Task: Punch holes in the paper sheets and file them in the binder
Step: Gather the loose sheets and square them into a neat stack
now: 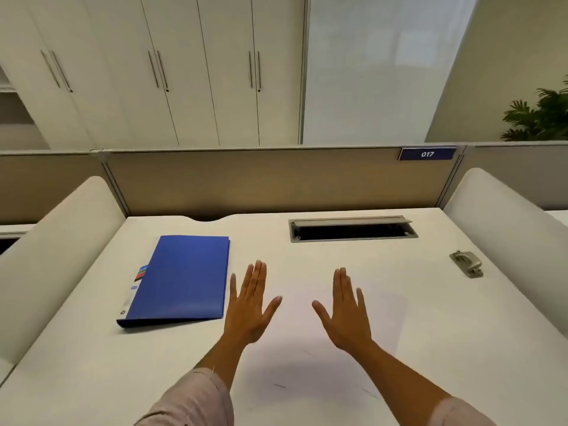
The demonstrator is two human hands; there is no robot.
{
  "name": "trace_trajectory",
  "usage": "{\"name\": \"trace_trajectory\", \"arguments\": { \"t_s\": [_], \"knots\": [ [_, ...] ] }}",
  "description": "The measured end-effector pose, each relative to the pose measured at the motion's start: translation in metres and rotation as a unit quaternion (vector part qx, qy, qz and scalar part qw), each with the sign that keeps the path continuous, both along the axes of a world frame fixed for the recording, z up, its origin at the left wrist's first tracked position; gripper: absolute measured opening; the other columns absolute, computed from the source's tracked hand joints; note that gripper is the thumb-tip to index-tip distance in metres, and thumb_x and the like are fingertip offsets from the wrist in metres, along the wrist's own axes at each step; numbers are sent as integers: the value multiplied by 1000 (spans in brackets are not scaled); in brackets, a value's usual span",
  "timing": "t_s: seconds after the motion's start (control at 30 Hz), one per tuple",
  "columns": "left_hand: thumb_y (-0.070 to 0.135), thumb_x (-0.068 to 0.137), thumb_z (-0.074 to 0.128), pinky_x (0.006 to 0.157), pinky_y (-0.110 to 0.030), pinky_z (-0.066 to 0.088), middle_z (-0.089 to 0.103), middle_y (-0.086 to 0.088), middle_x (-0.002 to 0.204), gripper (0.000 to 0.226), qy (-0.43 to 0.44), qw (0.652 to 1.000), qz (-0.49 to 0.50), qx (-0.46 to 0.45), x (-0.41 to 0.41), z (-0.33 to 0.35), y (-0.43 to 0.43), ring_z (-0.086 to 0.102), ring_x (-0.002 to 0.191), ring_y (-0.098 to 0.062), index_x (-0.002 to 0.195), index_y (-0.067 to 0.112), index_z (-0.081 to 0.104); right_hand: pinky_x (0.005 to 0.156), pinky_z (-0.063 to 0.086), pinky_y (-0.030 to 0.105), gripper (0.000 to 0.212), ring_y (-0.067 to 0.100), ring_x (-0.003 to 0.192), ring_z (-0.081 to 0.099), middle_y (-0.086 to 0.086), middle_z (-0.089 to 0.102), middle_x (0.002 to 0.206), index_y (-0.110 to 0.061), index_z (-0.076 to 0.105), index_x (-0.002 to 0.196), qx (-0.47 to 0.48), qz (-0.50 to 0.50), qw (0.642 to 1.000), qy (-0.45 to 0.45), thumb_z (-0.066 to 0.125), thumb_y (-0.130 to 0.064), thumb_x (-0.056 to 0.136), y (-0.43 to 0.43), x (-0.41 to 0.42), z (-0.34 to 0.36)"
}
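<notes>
Paper sheets (pixel 296 345) lie flat on the white bench (pixel 307 259), right in front of the person and hard to tell from the surface because both are pale. Over them are the left hand (pixel 249 305) and the right hand (pixel 347 309), palms down, fingers straight and close together, thumbs spread, grasping nothing. Whether the palms press the paper or hover just above it cannot be told from this view.

The blue binder (pixel 181 278) rests closed on the bench just beside the left hand, its spine toward the near left. The metal hole punch (pixel 467 264) sits well apart near the far right edge, beyond the right hand, and nothing is in it. A cable slot (pixel 353 229) is set into the bench behind the sheets.

By the look of it the task is at its very start: no holes show in the sheets, and the binder is unopened. The next move probably calls for the right hand to fetch the punch and bring it to the paper, or for both hands to square the sheets and carry them over, with one edge fed evenly into the punch's mouth so the holes line up.
</notes>
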State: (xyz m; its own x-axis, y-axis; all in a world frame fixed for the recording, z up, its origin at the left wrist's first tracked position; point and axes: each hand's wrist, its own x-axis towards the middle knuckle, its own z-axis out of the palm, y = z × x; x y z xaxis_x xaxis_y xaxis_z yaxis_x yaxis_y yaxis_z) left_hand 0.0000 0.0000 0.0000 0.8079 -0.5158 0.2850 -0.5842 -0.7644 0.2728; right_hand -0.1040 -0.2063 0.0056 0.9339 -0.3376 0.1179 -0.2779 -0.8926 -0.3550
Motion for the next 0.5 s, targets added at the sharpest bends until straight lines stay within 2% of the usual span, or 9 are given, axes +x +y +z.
{"name": "trace_trajectory", "arguments": {
  "t_s": [0.17,0.3,0.37,0.5],
  "knots": [
    [69,90,6,116,-50,-9,-15,6,159,80,56,996,14,68,-26,-49,8,-19,145,-11,151,21,-11,114,-14,36,92,16,145,-18,-2,-31,152,-19,-28,143,11,1,993,115,6,-75,79,16,-31,-51],
    [72,88,3,116,-48,-13,-15,6,159,83,102,990,13,92,-44,-80,19,-21,144,-10,151,21,-10,113,-18,36,95,18,142,-24,-1,-35,150,-27,-48,129,10,42,981,190,-14,-82,59,10,-51,-79],
    [72,89,6,116,-47,-13,-12,5,159,82,118,988,10,99,-53,-92,24,-19,144,-10,152,20,-7,110,-21,36,93,17,141,-26,-1,-34,150,-30,-53,123,19,52,974,220,-18,-83,55,9,-59,-89],
    [70,91,12,115,-44,-11,-7,5,160,81,163,978,-3,134,-66,-108,34,-12,146,-10,152,18,-3,112,-19,37,105,18,145,-20,-3,-36,147,-20,-39,133,30,47,963,262,-19,-84,52,9,-70,-102]
  ]
}}
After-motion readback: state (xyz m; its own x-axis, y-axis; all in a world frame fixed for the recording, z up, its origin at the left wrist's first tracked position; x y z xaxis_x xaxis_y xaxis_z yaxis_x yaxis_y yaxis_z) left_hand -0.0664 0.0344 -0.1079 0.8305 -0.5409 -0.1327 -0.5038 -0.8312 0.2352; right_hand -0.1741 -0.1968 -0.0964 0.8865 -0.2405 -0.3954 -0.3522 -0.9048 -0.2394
